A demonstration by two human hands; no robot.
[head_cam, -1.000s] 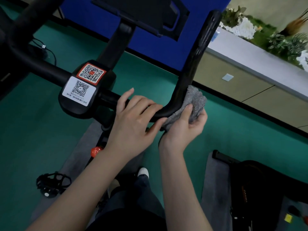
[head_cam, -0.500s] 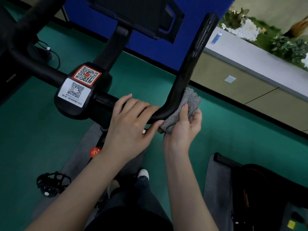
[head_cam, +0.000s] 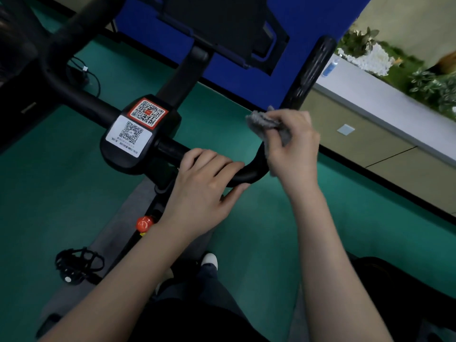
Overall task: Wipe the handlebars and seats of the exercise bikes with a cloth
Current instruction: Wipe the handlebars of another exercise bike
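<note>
While the left hand curls its grip over the handlebar near the bend, the right hand pinches the grey cloth, seemingly pressed against the bar's upright part, where motion blurs the view.

Before me, the handlebar: crossbar running left to right, right end turning up and away. My left hand: on the crossbar, just left of the bend. My right hand: on the rising arm above the bend, cloth in its fingers against the bar. Label housing: on the crossbar, left of my left hand. Knob: below the housing, beside my left wrist. Pedal: lower left.
</note>
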